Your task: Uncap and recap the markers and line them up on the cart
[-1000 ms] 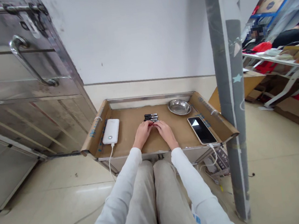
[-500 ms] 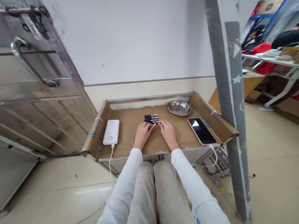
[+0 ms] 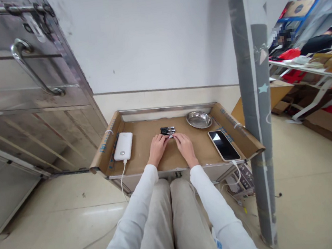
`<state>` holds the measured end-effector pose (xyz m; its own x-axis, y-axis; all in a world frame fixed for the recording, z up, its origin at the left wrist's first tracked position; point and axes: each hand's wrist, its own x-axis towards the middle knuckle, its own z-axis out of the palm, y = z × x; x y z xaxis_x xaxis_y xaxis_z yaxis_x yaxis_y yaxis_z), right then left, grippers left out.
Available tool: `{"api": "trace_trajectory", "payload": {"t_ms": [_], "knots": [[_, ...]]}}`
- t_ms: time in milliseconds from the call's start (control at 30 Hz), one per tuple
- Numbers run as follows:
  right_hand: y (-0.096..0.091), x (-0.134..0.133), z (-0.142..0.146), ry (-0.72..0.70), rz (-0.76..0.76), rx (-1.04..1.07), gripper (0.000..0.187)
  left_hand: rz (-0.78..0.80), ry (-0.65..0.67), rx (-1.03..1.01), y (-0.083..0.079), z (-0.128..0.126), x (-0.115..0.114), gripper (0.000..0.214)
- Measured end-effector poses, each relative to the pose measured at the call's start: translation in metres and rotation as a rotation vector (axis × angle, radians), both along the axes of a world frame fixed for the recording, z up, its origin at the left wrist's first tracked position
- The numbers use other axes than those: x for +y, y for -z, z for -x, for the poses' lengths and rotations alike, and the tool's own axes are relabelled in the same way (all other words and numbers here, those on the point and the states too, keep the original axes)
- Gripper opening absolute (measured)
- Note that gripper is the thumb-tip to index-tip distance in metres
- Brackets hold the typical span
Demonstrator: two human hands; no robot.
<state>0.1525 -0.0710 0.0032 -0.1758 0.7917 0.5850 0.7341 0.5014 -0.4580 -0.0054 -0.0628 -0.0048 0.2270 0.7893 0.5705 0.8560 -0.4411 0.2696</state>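
Note:
My left hand [image 3: 157, 147] and my right hand [image 3: 185, 146] meet at the middle of the cardboard-lined table [image 3: 142, 163]. Their fingertips are closed on the two ends of a marker [image 3: 171, 136], of which only a short whitish stretch shows between them. Just beyond the fingers, several black markers with printed pale bands [image 3: 167, 130] lie side by side, crosswise to me. The held marker is parallel to that row and close to its near side; whether it touches the row I cannot tell.
A white power bank [image 3: 123, 146] with a cable lies left. At right are a round metal dish [image 3: 199, 119] and a phone [image 3: 224, 145] with a cable. Raised cardboard sides edge the table. A padded grey pole [image 3: 256, 109] stands right; people sit at a far bench.
Both hands have moved slightly away from me, bringing the held marker up against or near the row. The red bits seen at the fingertips earlier no longer show.

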Motion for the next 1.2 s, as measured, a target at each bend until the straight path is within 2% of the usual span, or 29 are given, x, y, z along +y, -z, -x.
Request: {"api": "trace_trajectory", "payload": {"t_ms": [100, 167, 233, 333, 467, 667, 833, 900, 1200], "knots": [[-0.007, -0.005, 0.003, -0.166, 0.034, -0.046, 0.05, -0.013, -0.078, -0.041, -0.003, 0.001, -0.001, 0.027], [-0.009, -0.005, 0.005, -0.173, 0.038, -0.054, 0.059, -0.032, -0.186, -0.09, -0.003, 0.002, -0.001, 0.027], [-0.007, -0.003, 0.004, -0.125, 0.027, -0.056, 0.058, -0.05, -0.299, -0.122, -0.002, 0.003, 0.0, 0.025], [0.001, 0.003, 0.002, -0.02, 0.005, -0.079, 0.045, -0.056, -0.435, -0.143, 0.004, 0.004, 0.002, 0.023], [0.011, 0.008, 0.0, 0.087, 0.012, -0.159, 0.034, -0.056, -0.508, -0.157, 0.012, 0.004, 0.005, 0.02], [0.014, 0.011, 0.0, 0.126, 0.006, -0.221, 0.024, 0.028, -0.455, -0.158, 0.012, 0.003, 0.007, 0.016], [0.015, 0.013, 0.0, 0.143, 0.009, -0.239, 0.018, 0.105, -0.147, -0.04, 0.008, -0.002, 0.007, 0.015], [0.016, 0.013, 0.0, 0.156, 0.022, -0.251, 0.017, 0.113, -0.084, -0.022, 0.008, -0.003, 0.007, 0.013], [0.017, 0.014, 0.0, 0.172, 0.022, -0.292, 0.016, 0.138, -0.035, -0.045, 0.007, -0.001, 0.008, 0.005]]}}
